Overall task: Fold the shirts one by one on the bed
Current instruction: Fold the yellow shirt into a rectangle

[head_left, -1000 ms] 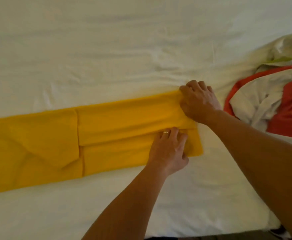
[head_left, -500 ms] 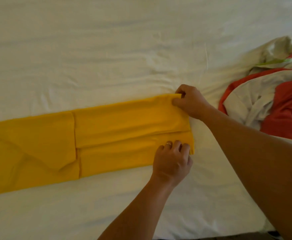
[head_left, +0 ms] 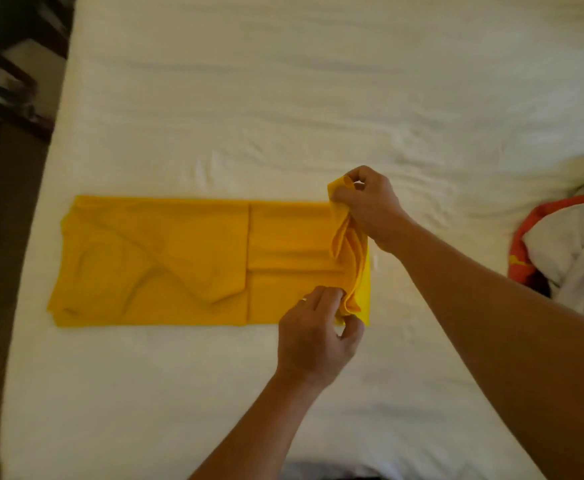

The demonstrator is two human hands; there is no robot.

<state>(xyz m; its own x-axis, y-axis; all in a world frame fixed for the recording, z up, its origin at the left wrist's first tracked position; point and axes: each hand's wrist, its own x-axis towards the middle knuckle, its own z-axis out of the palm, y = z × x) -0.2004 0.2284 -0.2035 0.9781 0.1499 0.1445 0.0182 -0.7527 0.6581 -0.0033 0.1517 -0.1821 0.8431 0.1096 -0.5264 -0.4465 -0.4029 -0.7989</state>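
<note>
Two hands pinch the yellow shirt's (head_left: 193,258) right end, lifted off the bed (head_left: 283,98): left hand (head_left: 313,336) at the near corner, right hand (head_left: 370,206) at the far. Either grip slipping, I judge, would let the stacked layers skew.

A plain mustard-yellow cotton shirt (head_left: 186,261) is laid on a plain white bed sheet (head_left: 283,109), a crumpled red-and-white garment heap (head_left: 567,251) is seen at the edge, with dark brown wooden furniture (head_left: 3,81) beyond.
</note>
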